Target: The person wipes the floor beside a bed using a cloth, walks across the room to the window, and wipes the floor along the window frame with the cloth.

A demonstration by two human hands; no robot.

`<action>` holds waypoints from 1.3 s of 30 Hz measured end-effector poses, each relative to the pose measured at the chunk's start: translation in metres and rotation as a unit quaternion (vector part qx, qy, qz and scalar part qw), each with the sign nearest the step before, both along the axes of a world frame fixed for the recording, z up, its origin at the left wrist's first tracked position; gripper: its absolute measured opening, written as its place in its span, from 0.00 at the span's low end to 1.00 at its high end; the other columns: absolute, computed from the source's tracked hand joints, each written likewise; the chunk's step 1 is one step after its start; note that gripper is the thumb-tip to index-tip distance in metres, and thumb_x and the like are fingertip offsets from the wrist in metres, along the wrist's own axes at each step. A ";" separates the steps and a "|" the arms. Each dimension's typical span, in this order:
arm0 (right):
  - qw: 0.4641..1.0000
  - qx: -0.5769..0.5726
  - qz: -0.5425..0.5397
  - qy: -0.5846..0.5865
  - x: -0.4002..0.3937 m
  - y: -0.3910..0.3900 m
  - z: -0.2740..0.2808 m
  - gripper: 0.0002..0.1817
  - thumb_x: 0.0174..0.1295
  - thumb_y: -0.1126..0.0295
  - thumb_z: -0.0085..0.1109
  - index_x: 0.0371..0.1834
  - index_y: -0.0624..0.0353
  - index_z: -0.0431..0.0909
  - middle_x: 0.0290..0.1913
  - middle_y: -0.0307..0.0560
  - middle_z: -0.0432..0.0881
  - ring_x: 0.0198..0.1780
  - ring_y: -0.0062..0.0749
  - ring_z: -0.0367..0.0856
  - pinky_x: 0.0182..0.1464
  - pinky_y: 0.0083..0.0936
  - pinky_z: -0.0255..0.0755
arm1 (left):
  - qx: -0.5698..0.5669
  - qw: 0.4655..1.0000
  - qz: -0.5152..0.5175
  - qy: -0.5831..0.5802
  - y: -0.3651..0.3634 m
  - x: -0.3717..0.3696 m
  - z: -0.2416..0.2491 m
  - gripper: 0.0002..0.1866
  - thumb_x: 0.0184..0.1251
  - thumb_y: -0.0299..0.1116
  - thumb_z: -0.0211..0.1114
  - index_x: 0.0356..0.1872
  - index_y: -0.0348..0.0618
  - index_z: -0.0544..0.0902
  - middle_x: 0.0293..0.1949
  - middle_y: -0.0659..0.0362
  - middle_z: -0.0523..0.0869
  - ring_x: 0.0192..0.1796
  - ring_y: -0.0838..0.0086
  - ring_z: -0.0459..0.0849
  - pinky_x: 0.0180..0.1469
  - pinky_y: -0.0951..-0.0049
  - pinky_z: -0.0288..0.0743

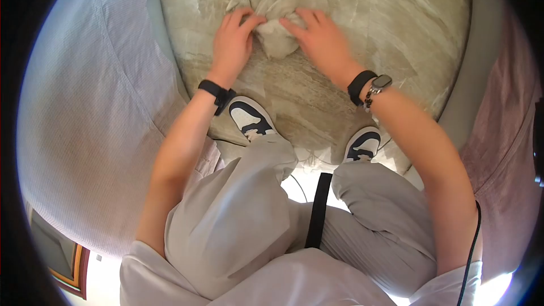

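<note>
A crumpled beige cloth [276,42] lies bunched on the marble-patterned floor, its colour close to the floor's own. My left hand [233,37] is at its left side, with thumb and fingers closed on a fold. From the right, my right hand [324,38] pinches another part of the cloth, its thumb toward the middle. A loose fold of fabric spreads above and between the two hands. The fingertips are partly hidden in the folds.
My shoes [251,118] stand on the marble-patterned floor [396,51] below the hands. Light fabric-covered furniture [96,107] borders the left side, and a pinkish cover [498,147] hangs at the right. A thin dark cable [226,141] runs near my feet.
</note>
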State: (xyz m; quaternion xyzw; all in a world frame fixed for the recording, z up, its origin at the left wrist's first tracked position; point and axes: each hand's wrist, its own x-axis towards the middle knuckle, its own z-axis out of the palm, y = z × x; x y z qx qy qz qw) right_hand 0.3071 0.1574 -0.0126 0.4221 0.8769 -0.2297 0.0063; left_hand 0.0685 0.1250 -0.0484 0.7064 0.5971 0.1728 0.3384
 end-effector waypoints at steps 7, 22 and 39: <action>0.987 -0.112 0.115 -0.004 -0.007 -0.094 0.032 0.31 0.60 0.71 0.63 0.70 0.48 0.80 0.58 0.45 0.77 0.59 0.41 0.76 0.60 0.34 0.77 | -0.099 0.987 -0.120 0.030 -0.095 -0.018 0.042 0.22 0.49 0.19 0.69 0.47 0.53 0.84 0.52 0.56 0.81 0.56 0.57 0.81 0.54 0.57 0.79; 0.991 -0.127 -0.038 0.008 -0.028 -0.037 0.043 0.30 0.58 0.74 0.71 0.67 0.47 0.81 0.66 0.47 0.76 0.64 0.44 0.76 0.60 0.39 0.77 | -0.026 0.998 0.019 -0.048 -0.035 -0.018 0.053 0.27 0.55 0.20 0.68 0.59 0.51 0.83 0.63 0.52 0.80 0.65 0.52 0.79 0.66 0.53 0.76; 0.988 -0.069 -0.087 -0.103 0.139 0.014 0.118 0.18 0.74 0.68 0.64 0.65 0.55 0.82 0.67 0.54 0.80 0.67 0.53 0.78 0.69 0.44 0.71 | 0.038 0.963 0.093 0.250 -0.013 -0.126 -0.028 0.28 0.61 0.25 0.66 0.65 0.53 0.81 0.77 0.61 0.73 0.79 0.56 0.70 0.77 0.47 0.65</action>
